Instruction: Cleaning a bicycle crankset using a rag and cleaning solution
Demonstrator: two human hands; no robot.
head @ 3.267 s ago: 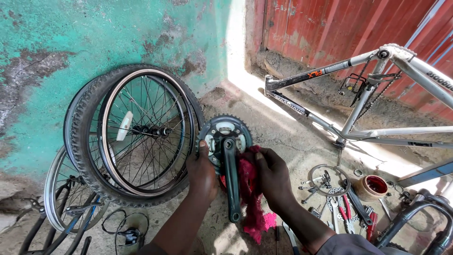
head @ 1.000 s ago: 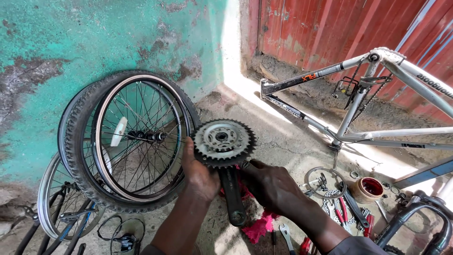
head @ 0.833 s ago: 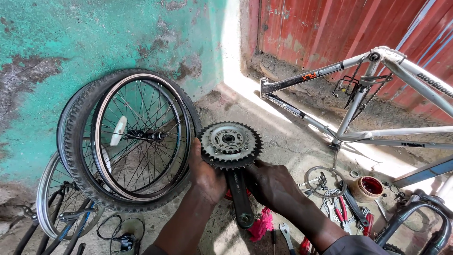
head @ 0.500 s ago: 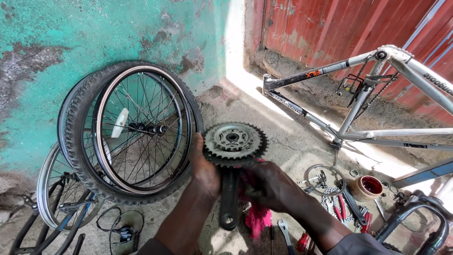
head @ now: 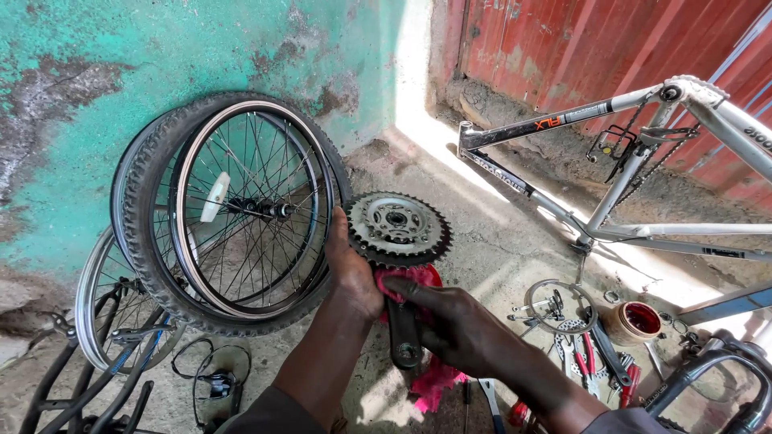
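Wiping crankset [head: 398, 229] mid-frame, we grip chainring edge with left hand [head: 354, 269], fingers clenched round its left rim. Right hand [head: 454, 325] presses pink rag [head: 418, 281] against crank arm [head: 402, 337], fingers curled on cloth. Chainrings look fairly clean; arm wiping seems unfinished. Wheels [head: 233, 213] lean left, bike frame [head: 611, 185] far right, tools [head: 587, 354] near right.

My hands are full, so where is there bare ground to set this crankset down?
Bare concrete lies between the crankset and the bike frame. It is crowded at the tools and red tub, and leftward by the wheels.
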